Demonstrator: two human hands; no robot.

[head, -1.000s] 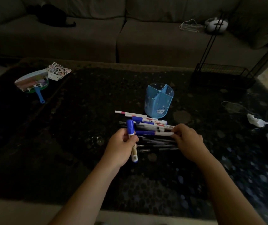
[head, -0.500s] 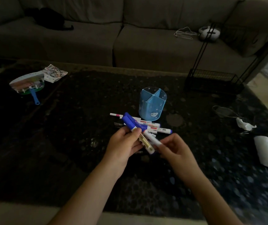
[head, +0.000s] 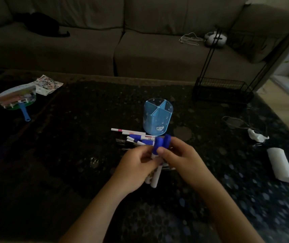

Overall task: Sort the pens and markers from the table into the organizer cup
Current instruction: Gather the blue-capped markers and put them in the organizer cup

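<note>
While two blue-capped white markers (head: 155,165) are gripped upright by left hand (head: 136,165) and right hand (head: 180,157), fingers closed, blue three-section cup (head: 157,118) seen empty, more markers (head: 136,136) lying beside it.

A single head-worn, wide-angle camera looked forward and down over a dark bench (head: 70,155), close above the person's two hands (head: 161,162), with a sofa (head: 105,50) across the far side.

organizer cup (head: 157,120) on table (head: 87,137), pens (head: 133,135) before it, sofa (head: 140,41) behind
</note>
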